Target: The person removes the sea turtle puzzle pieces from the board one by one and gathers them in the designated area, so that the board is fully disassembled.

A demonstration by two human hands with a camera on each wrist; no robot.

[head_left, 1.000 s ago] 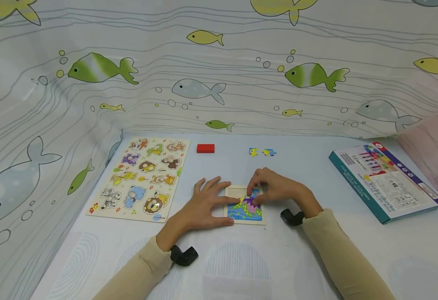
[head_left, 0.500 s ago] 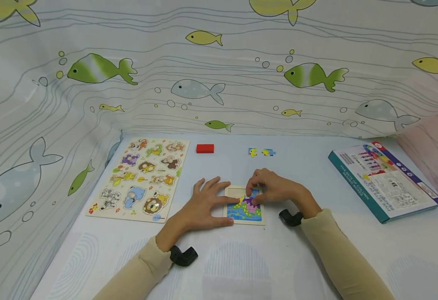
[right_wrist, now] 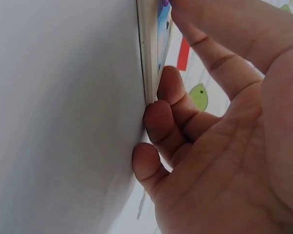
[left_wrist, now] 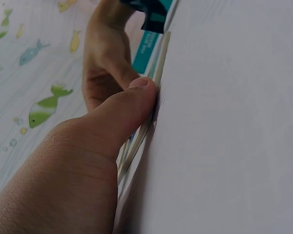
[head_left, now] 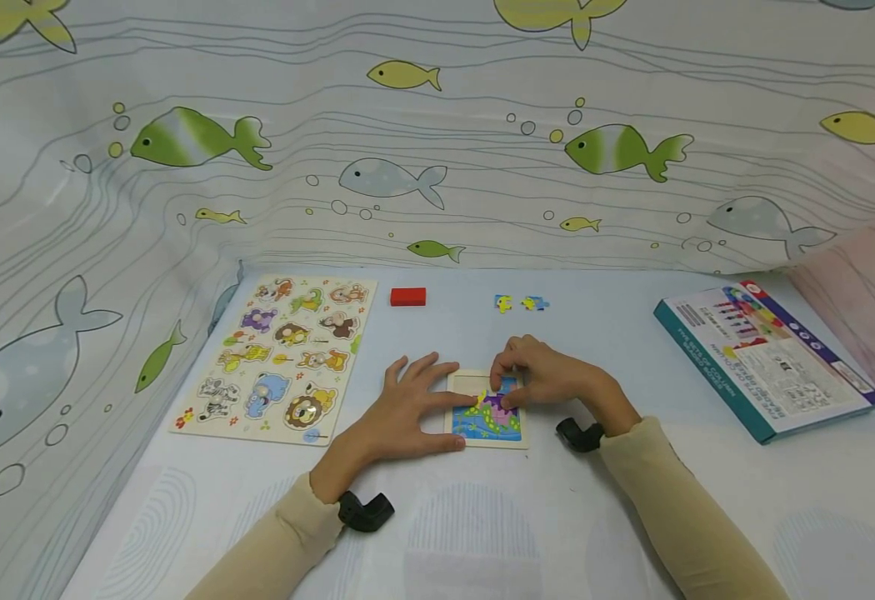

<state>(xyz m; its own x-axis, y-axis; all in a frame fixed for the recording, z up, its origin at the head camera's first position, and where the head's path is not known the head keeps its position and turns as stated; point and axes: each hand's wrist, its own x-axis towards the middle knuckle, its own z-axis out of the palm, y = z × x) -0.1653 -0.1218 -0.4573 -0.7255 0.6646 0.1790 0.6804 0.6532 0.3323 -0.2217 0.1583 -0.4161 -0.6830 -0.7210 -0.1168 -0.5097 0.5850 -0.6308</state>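
Note:
A small square wooden frame puzzle [head_left: 471, 381] lies on the table, its blue, green and purple picture pieces filling the lower and right parts while bare wood shows at upper left. My left hand [head_left: 400, 414] spreads its fingers over the frame's left side, with the index fingertip on the picture and the thumb [left_wrist: 144, 90] at the near left edge. From the right, my right hand [head_left: 550, 372] pinches a puzzle piece between bent index finger and thumb, over the picture's upper part; the fingers mostly cover that piece. Its other fingertips [right_wrist: 158, 119] curl by the frame's edge.
Two loose puzzle pieces [head_left: 535, 303], yellow and blue, lie behind the frame. Left of them is a red block [head_left: 408, 297]. An animal peg-style board [head_left: 276, 427] lies at left, a teal-sided box [head_left: 790, 383] at right. A fish-print curtain [head_left: 505, 192] rises behind.

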